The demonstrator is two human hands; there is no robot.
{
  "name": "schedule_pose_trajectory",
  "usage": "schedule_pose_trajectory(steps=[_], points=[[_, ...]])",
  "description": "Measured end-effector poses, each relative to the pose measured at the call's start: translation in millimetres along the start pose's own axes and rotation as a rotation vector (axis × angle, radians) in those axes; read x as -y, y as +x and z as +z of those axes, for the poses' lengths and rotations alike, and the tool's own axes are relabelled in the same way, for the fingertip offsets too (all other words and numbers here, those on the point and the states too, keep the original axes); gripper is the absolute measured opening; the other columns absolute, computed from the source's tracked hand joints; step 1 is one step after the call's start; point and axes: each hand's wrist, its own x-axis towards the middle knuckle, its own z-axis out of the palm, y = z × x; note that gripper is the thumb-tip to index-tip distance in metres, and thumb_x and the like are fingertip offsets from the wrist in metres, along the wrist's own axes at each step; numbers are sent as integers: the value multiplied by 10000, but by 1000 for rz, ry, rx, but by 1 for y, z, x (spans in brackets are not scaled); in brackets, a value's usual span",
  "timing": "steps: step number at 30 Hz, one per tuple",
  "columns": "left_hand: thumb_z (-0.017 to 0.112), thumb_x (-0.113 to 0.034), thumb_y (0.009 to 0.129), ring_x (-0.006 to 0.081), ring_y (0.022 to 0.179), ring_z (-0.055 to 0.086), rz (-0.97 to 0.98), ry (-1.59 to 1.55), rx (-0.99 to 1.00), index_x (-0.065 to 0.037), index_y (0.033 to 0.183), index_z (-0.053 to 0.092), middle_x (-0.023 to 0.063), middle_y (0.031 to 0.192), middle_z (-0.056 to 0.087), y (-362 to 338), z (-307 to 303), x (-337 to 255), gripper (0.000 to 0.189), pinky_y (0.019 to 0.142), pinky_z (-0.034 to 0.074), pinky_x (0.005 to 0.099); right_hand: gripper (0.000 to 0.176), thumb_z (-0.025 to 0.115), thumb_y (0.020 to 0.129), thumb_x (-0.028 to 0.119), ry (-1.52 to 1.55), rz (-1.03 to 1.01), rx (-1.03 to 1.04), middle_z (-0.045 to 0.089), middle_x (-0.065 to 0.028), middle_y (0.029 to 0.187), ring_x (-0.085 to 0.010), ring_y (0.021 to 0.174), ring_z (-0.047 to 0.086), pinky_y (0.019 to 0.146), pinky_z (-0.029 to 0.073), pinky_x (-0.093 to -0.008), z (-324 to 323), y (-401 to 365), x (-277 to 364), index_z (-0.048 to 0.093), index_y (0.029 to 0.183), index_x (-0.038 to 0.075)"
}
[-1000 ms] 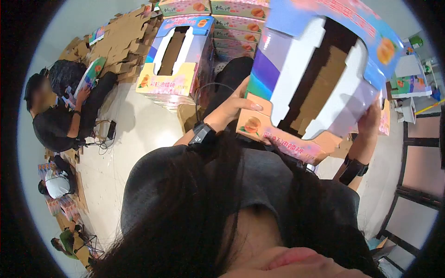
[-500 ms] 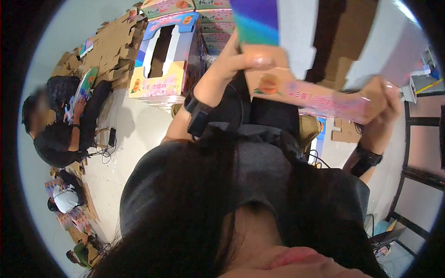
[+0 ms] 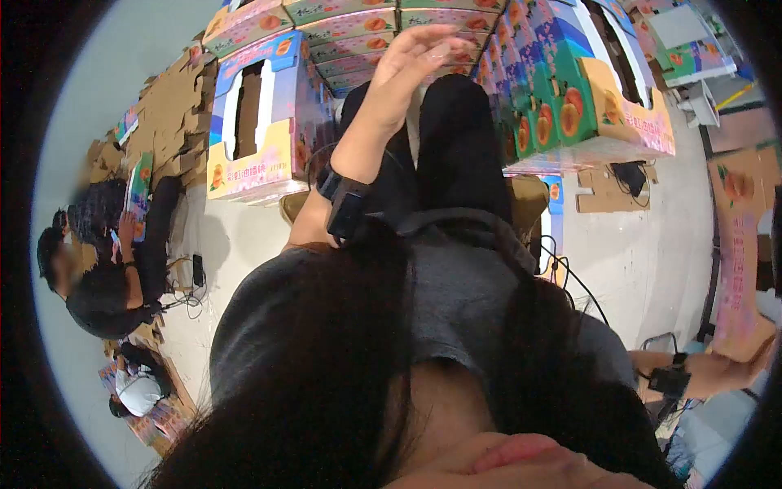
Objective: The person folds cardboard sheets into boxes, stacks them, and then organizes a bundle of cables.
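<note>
My left hand (image 3: pixel 415 61) is raised above my knees, its fingers extended and loosely apart, with nothing in it. Behind it stand stacked peach cartons (image 3: pixel 350 42). Far out at the right edge, my right hand (image 3: pixel 761 355) grips the end of a printed cardboard carton (image 3: pixel 733 269), pink and peach-coloured with a fruit picture. Part of that carton and some of the fingers are cut off by the dark rim of the view.
An open-topped carton (image 3: pixel 254 130) stands left of my legs, and a row of upright cartons (image 3: pixel 562 90) stands to the right. Flattened cardboard (image 3: pixel 167 114) is piled at the left. A co-worker (image 3: pixel 102 277) sits there with a carton piece. Cables (image 3: pixel 562 265) hang beside my right side.
My right hand has swung the carton from in front of me out to the far right. My left hand has let go of it and remains raised in front of me.
</note>
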Motion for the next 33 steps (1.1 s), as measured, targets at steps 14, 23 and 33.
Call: schedule_pose_trajectory(steps=[14, 23, 33], points=[[521, -211, 932, 193, 949, 587, -93, -18, -124, 4, 1055, 548, 97, 957, 609, 5, 5, 26, 249, 877, 450, 324, 722, 741, 716, 325, -458, 343, 54, 585, -220, 1121, -277, 1000, 573, 836, 463, -367, -37, -52, -189, 454, 1241, -79], [552, -190, 914, 136, 874, 592, -203, 88, -258, -31, 998, 592, 66, 919, 638, 1, -13, 28, 184, 827, 440, 276, 733, 710, 726, 151, -107, 851, 523, 583, -123, 1041, -180, 893, 568, 753, 480, -312, 63, -143, -249, 364, 1347, -26], [537, -204, 925, 118, 881, 586, -262, 98, -330, -35, 1003, 588, 48, 916, 627, -8, -30, 47, 193, 837, 448, 267, 789, 677, 690, -24, 614, 1173, 755, 522, -170, 1204, -273, 1023, 577, 873, 478, -369, 141, -171, -242, 283, 1374, -19]])
